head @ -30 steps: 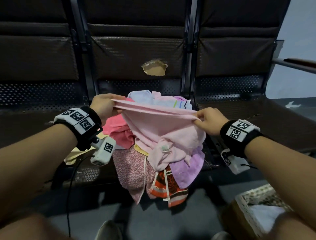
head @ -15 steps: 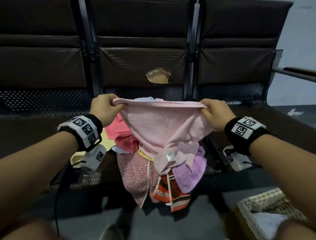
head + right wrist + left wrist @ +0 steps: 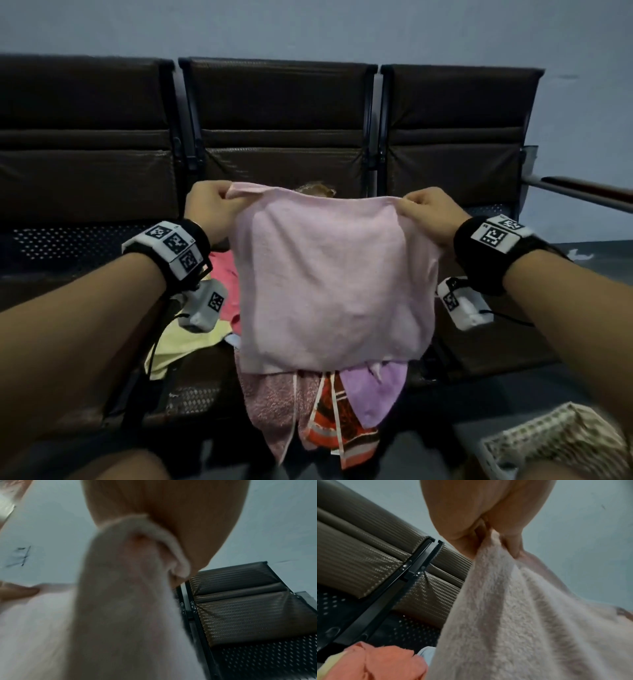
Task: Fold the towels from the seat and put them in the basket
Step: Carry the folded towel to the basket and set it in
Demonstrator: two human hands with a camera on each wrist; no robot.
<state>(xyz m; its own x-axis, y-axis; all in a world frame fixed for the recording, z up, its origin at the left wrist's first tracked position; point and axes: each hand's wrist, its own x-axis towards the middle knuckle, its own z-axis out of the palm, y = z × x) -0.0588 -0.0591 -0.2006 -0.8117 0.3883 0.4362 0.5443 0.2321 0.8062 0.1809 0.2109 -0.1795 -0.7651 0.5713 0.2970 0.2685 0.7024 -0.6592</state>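
Observation:
A pale pink towel point(image 3: 329, 281) hangs flat and spread out in the air in front of the middle seat. My left hand point(image 3: 214, 205) pinches its top left corner and my right hand point(image 3: 426, 210) pinches its top right corner. The left wrist view shows my fingers point(image 3: 511, 543) gripping the towel point(image 3: 513, 615); the right wrist view shows its bunched corner point(image 3: 137, 561) under my hand. Behind and below it lies a pile of towels on the seat: coral point(image 3: 226, 274), yellow point(image 3: 181, 346), speckled pink point(image 3: 270, 404), orange patterned point(image 3: 339, 425), lilac point(image 3: 373, 394). The woven basket point(image 3: 548, 442) stands at the lower right.
A row of three dark padded seats point(image 3: 85, 154) with perforated metal bases runs along a pale wall. The middle backrest has a tear point(image 3: 315, 188) just above the towel's top edge. An armrest rail point(image 3: 582, 192) juts out at the right. My knees are at the bottom edge.
Both hands rose with the pink towel and pulled its top edge taut. It went from a sagging fold on the pile to hanging flat and clear above the pile.

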